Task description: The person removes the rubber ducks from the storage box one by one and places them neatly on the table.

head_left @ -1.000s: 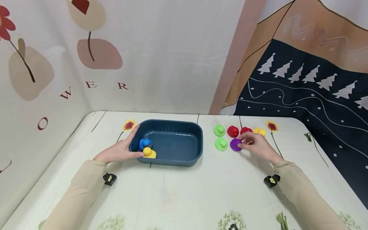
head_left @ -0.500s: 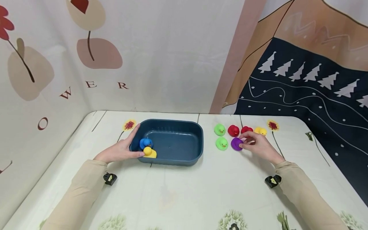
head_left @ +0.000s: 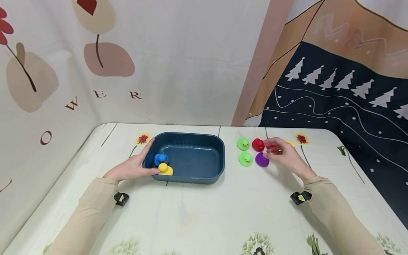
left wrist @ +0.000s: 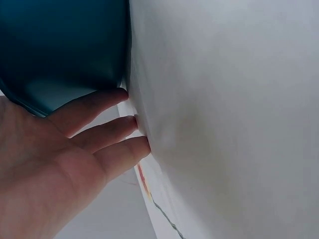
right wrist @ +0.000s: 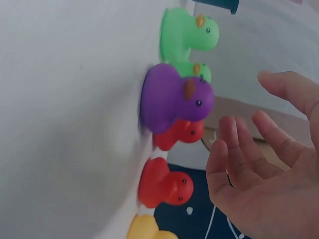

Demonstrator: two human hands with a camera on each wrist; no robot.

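On the left, a dark blue plastic basin (head_left: 191, 180) holds a blue rubber duck (head_left: 161, 159) and a yellow rubber duck (head_left: 166, 170) in its near left corner. My left hand (head_left: 131, 167) spans that corner, fingers extended against the outside and thumb by the yellow duck. At right, my right hand (head_left: 287, 157) hovers beside a purple rubber duck (head_left: 261, 161) standing on the table. The right wrist view shows the fingers (right wrist: 273, 132) loosely bent, apart from the purple duck. In the head view this hand partly covers a red duck (right wrist: 164, 184).
Two green ducks (head_left: 245, 159) stand just left of the purple one. Another red duck (head_left: 258, 144) sits behind it, and a mostly hidden yellow duck (head_left: 290, 143) is farther right. A patterned cloth covers the table (head_left: 204, 219); printed curtains (head_left: 191, 71) hang behind.
My right hand has let go of the purple duck and risen slightly off it. The purple duck stays in its place. My left hand keeps its position on the basin.
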